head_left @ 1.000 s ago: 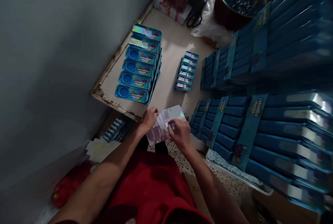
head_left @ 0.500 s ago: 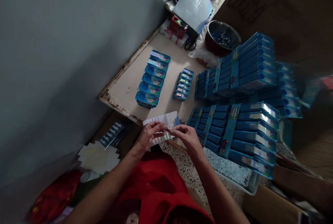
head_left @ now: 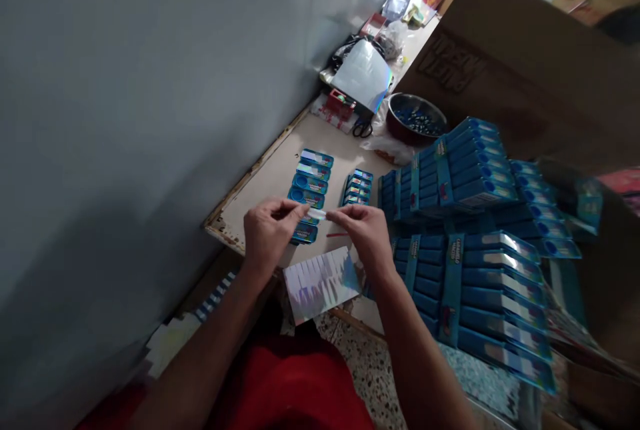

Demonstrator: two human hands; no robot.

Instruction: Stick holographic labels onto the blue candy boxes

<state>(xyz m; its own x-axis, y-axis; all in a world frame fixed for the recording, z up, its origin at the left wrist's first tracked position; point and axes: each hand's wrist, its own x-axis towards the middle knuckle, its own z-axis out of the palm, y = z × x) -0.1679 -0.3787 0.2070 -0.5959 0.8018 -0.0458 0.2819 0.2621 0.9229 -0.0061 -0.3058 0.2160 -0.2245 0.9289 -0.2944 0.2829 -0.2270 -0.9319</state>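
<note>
A small shiny silvery strip (head_left: 316, 214) is stretched between my two hands, one end in each. My left hand (head_left: 269, 229) pinches its left end, thumb against fingers, above a row of flat blue boxes (head_left: 311, 185). At the other end, the fingertips of my right hand (head_left: 364, 230) are pinched together. A silvery sheet with slit strips (head_left: 323, 283) lies below the hands at the table's front edge. Part of the blue row is hidden behind my left hand. Beyond the right hand stands a smaller row of blue boxes (head_left: 359, 185) with shiny strips on them.
Banded stacks of blue boxes (head_left: 480, 270) fill the right side. Farther back are a metal bowl (head_left: 417, 117) of small dark pieces, black-handled scissors (head_left: 363, 127), a red tape dispenser (head_left: 341, 105) and a large cardboard box (head_left: 480, 50). A wall (head_left: 150, 83) bounds the left.
Both hands have lifted off the silvery sheet and moved forward over the table, with the strip now visible between them. The view has tilted up, showing more of the far end.
</note>
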